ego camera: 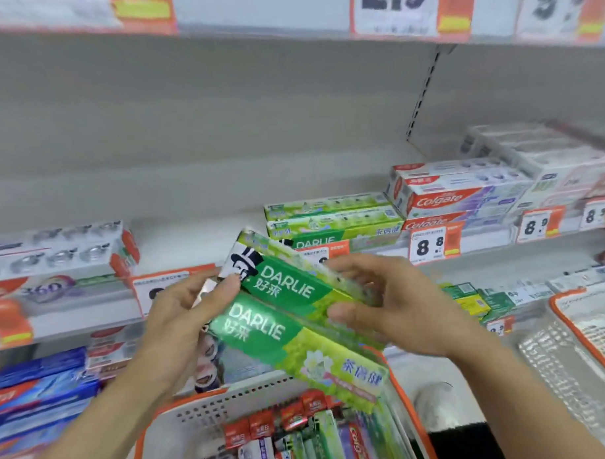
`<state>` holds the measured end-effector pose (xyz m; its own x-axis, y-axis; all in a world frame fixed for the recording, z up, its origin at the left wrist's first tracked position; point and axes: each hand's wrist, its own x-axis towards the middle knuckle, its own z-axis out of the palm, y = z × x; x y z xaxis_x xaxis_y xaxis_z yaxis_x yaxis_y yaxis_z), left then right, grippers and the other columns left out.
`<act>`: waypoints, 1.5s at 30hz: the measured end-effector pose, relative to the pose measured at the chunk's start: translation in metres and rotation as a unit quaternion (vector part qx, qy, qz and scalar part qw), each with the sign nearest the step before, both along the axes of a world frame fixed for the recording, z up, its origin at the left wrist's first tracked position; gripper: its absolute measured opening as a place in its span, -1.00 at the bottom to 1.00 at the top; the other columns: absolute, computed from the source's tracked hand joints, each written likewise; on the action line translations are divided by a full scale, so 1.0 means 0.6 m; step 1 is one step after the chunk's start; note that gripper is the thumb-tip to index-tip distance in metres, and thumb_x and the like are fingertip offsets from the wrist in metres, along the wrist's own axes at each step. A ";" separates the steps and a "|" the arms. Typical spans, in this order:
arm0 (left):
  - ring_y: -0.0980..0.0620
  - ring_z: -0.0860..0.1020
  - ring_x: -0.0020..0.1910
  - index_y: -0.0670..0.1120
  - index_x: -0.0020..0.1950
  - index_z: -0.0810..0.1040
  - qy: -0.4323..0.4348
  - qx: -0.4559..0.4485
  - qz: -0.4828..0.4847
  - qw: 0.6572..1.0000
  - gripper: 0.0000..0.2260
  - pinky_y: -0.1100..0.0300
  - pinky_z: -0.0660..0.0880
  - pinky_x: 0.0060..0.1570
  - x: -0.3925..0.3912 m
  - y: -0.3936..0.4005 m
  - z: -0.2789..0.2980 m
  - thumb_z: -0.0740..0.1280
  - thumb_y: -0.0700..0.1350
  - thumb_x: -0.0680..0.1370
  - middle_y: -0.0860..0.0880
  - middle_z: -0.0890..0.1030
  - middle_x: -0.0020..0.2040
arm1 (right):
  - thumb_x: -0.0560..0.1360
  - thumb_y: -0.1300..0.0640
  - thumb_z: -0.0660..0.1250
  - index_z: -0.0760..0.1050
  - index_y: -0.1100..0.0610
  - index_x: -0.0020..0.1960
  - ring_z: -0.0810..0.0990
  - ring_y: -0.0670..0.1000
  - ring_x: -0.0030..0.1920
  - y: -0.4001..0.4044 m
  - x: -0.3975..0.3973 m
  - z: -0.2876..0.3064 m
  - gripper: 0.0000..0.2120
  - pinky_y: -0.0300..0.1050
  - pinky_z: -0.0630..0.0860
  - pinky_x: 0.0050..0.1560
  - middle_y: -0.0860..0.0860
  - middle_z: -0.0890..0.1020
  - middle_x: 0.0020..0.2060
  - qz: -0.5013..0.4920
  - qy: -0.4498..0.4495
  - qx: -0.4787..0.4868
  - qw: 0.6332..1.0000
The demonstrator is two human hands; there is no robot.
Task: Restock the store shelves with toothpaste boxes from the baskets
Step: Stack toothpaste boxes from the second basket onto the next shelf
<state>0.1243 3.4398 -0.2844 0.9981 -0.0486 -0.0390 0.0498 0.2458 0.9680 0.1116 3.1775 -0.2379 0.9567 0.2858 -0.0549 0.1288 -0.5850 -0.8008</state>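
Head view, near to far: basket (pixel 197 410), orange rim, toothpaste boxes inside. Above it, left hand (pixel 190 308) grips left ends, right hand (pixel 375 302) curls round right part of two green Darlie boxes (pixel 280 312). Behind, shelf (pixel 483 248) front edge: stacked Darlie, Colgate boxes (pixel 447 198).

Orange-edged price tags (pixel 427 244) line the shelf edges, one reading 8.8, another 2.9 (pixel 394 6).
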 end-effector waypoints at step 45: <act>0.01 0.44 0.33 -0.18 0.53 0.14 -0.008 0.345 0.033 0.938 -0.27 0.22 0.36 0.20 0.202 -0.087 0.051 0.44 0.04 0.53 -0.04 0.46 0.34 | 0.50 0.17 0.45 0.45 -0.02 0.37 0.42 -0.02 0.22 -0.032 0.407 0.106 -0.53 -0.19 0.34 0.20 -0.02 0.39 0.20 0.078 -0.073 -0.275 0.955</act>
